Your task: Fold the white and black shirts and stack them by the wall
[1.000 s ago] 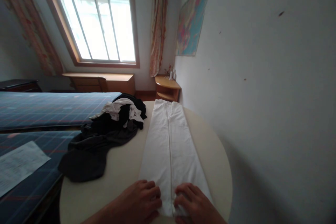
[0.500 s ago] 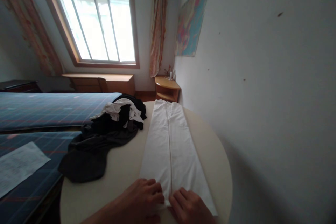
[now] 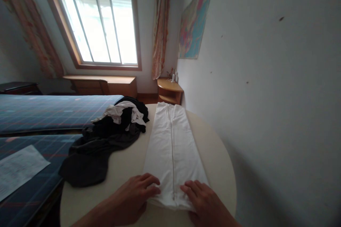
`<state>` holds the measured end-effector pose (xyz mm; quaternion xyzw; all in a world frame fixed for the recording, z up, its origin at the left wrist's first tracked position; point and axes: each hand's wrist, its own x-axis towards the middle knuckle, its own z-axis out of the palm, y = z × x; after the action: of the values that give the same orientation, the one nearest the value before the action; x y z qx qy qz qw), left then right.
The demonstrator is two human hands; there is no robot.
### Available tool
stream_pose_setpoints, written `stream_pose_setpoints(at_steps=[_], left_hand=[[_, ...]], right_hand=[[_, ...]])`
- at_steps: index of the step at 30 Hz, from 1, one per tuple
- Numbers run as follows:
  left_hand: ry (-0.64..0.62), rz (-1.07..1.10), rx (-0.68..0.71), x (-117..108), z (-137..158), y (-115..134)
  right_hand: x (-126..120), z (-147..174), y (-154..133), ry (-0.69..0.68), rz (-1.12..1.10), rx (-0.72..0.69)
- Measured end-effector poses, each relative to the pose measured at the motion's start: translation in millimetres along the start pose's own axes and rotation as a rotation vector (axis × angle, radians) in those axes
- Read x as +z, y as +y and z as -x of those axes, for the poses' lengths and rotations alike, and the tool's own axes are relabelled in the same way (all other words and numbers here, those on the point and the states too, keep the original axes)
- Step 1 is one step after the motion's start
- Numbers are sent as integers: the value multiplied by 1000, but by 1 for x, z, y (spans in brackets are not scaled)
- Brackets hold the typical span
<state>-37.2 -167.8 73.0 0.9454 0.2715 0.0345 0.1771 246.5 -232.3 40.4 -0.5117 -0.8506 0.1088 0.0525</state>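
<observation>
A long white garment [image 3: 160, 149] lies flat, its two halves meeting along a line down the middle; I cannot tell its exact kind. My left hand [image 3: 134, 195] is at the left of its near end, fingers bent and closed on the cloth. At the right of that end, my right hand [image 3: 202, 198] has its fingers curled over the top, with the thumb low by the edge. The near edge between the hands looks rounded and slightly raised. What lies under the fingers is partly hidden.
The garment rests on a round cream table [image 3: 218, 156] beside a white wall [image 3: 279, 131]. Crumpled dark and white clothes [image 3: 114, 124] lie on its left. A plaid-covered bed [image 3: 53, 113] and a sheet of paper [image 3: 23, 168] are further left; a corner shelf [image 3: 170, 85] stands beyond.
My hands have moved apart from the middle toward the two sides. The garment's near right corner, flat on the table before, has been drawn in, and the near edge now curves.
</observation>
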Motion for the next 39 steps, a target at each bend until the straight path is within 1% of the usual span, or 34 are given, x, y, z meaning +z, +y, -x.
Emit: stream_pose_setpoints(at_steps=[1, 3, 5, 8, 10, 13, 15, 17, 20, 21, 23, 25, 27, 29, 31, 33, 35, 37, 39], left_hand=[[-16, 21, 28, -2, 4, -3], [-55, 60, 61, -5, 10, -11], [-79, 97, 71, -7, 15, -21], [-65, 125, 83, -5, 17, -35], [-38, 106, 87, 0, 17, -42], [-23, 52, 110, 10, 17, -48], [-40, 44, 147, 12, 17, -49], [-43, 72, 184, 8, 17, -47], [-20, 146, 198, -3, 19, -39], [-11, 174, 176, -7, 20, -36], [4, 232, 96, -14, 22, -27], [32, 286, 7, -20, 23, -21], [75, 342, -37, -26, 20, -20], [155, 406, -62, -33, 10, -27], [280, 476, -106, -41, -7, -40], [462, 544, -179, -47, -32, -58], [567, 593, -239, -50, -60, -80], [594, 592, -288, -50, -88, -102], [603, 579, -301, -45, -107, -120]], right_hand=[[-7, 4, 5, -40, -8, 28], [-23, 11, 15, -115, -28, 32], [-37, 18, 26, -170, -73, -21], [-49, 27, 44, -188, -162, -119], [-49, 32, 56, -147, -208, -157], [-39, 34, 69, -65, -232, -161], [-33, 33, 73, -65, -220, -161], [-30, 31, 72, -99, -214, -202], [-37, 30, 61, -115, -251, -264], [-40, 30, 56, -100, -274, -254], [-46, 32, 46, -55, -325, -190], [-50, 33, 41, 10, -382, -94], [-52, 30, 42, 89, -437, 9], [-55, 20, 50, 183, -493, 112], [-61, 2, 61, 294, -557, 205], [-70, -23, 75, 426, -637, 288], [-76, -51, 90, 511, -691, 339], [-76, -77, 106, 525, -725, 355], [-68, -97, 120, 514, -707, 328]])
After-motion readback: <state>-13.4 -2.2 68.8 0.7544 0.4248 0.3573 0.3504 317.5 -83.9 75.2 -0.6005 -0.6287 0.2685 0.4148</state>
